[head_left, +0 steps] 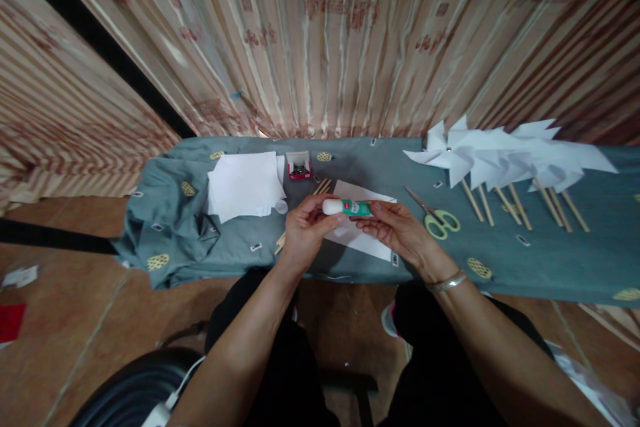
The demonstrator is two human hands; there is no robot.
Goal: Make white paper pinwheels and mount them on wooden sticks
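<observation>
Seated person, dark trousers, knees at the near edge of a low table [550, 260] covered in grey-green cloth. Both forearms reach forward; a silver bangle [447, 282] sits on the right wrist.

Left hand [306, 230] is wrapped around the white cap end of a glue stick [347, 207], fingers clenched on it. Right hand [397, 230] pinches the green barrel end between thumb and fingertips. So the stick is held crosswise by both hands, just above the table's middle, over a white paper sheet [363, 237] lying flat beneath.

Risks, as judgement: if the cap comes off with a jerk, it could slip from the left hand and roll off the near edge onto the floor. Glue touching the cloth instead of the sheet would stick the paper down. The scissors [436, 217], green handles, lie just beside the right hand, blades pointing left and away; a careless sweep of the wrist could knock them.

Under the left hand, wooden sticks [323, 185] poke out. Further left, a stack of white paper squares [245, 185]; behind it a small red box [299, 167], contents too small to tell. Far right, a row of finished white paper pinwheels [505, 157] on sticks. Striped curtain [320, 40] behind everything.
</observation>
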